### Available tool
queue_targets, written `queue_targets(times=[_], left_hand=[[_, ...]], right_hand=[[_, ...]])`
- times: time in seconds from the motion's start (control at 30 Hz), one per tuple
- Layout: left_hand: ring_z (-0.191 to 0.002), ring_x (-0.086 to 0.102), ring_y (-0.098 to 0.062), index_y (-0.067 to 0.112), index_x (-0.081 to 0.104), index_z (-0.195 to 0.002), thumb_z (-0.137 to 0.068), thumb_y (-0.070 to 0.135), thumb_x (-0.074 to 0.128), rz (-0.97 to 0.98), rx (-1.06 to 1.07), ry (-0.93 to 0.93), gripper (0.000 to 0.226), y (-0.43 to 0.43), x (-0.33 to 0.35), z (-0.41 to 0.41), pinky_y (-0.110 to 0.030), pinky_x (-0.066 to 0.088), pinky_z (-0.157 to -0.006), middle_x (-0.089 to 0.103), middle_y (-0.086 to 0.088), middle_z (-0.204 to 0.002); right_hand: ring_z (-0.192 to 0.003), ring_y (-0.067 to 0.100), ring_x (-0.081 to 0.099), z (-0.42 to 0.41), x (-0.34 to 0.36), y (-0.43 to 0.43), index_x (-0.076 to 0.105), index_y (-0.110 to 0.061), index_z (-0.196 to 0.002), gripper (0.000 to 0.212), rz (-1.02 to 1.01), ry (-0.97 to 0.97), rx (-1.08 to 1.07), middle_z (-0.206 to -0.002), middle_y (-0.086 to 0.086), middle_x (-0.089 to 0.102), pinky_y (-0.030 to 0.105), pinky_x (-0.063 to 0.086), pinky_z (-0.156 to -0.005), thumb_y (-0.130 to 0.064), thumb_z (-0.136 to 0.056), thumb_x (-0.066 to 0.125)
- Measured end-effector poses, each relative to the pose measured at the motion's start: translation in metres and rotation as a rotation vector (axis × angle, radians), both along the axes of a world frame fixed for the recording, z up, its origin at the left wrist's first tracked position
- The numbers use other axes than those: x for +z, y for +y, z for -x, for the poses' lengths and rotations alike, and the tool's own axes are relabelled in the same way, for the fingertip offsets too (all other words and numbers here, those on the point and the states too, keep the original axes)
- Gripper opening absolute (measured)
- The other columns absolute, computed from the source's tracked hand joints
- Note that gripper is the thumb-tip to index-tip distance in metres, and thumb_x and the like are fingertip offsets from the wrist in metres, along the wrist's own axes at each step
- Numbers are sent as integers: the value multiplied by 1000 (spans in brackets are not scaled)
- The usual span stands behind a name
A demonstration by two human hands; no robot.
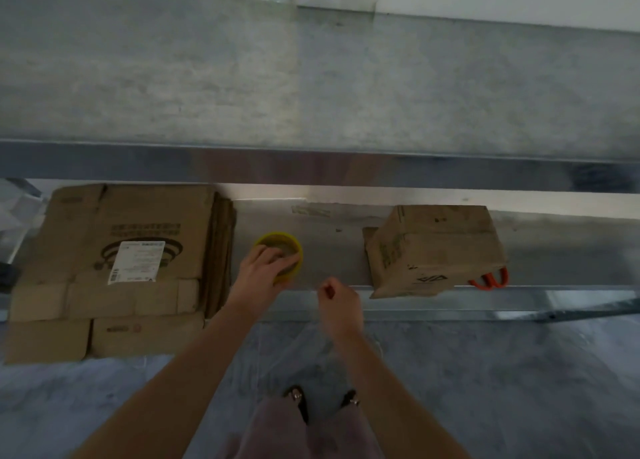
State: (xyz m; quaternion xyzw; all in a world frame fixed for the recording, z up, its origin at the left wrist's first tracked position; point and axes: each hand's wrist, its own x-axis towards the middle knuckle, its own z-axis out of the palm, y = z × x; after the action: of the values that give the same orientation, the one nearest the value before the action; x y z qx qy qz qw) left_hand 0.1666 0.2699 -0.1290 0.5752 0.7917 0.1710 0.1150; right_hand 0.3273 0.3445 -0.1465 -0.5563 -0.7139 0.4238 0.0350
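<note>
A yellow roll of tape lies on the lower metal shelf between two cardboard boxes. My left hand reaches over the shelf edge and grips the roll from its near side, fingers curled over its rim. My right hand hovers just in front of the shelf edge, right of the roll, with thumb and forefinger pinched together; something thin and clear seems to hang from it toward the floor, but the blur hides what it is.
Flattened cardboard boxes lie stacked on the shelf at left. A closed cardboard box stands at right, with orange handles poking out behind it. An upper metal shelf spans the view. My feet stand on grey floor.
</note>
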Motion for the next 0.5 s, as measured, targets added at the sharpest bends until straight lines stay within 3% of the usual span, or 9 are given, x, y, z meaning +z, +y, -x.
queue_targets(times=[0.17,0.3,0.5], left_hand=[[-119,47,-36,32,63,-126,-69,31,83,76,50,-78,60,-3,3,6,-41,34,-108,55,-12,-128],[-128,37,-38,32,54,-134,-76,31,78,118,32,-84,63,-6,6,6,-42,26,-112,45,-13,-139],[-141,21,-33,28,41,-143,-84,37,69,185,-9,-84,66,-14,8,1,-37,14,-117,33,-9,-149]], right_hand=[[-74,20,61,-3,1,1,53,-28,-79,19,-136,-182,58,-73,-6,60,28,39,-58,-39,-93,50],[-77,19,63,2,2,4,52,-26,-81,18,-211,-240,143,-75,-5,63,28,39,-58,-40,-93,47],[-81,24,67,0,6,8,44,-23,-104,26,-181,-212,134,-78,-4,58,29,37,-59,-45,-92,51]])
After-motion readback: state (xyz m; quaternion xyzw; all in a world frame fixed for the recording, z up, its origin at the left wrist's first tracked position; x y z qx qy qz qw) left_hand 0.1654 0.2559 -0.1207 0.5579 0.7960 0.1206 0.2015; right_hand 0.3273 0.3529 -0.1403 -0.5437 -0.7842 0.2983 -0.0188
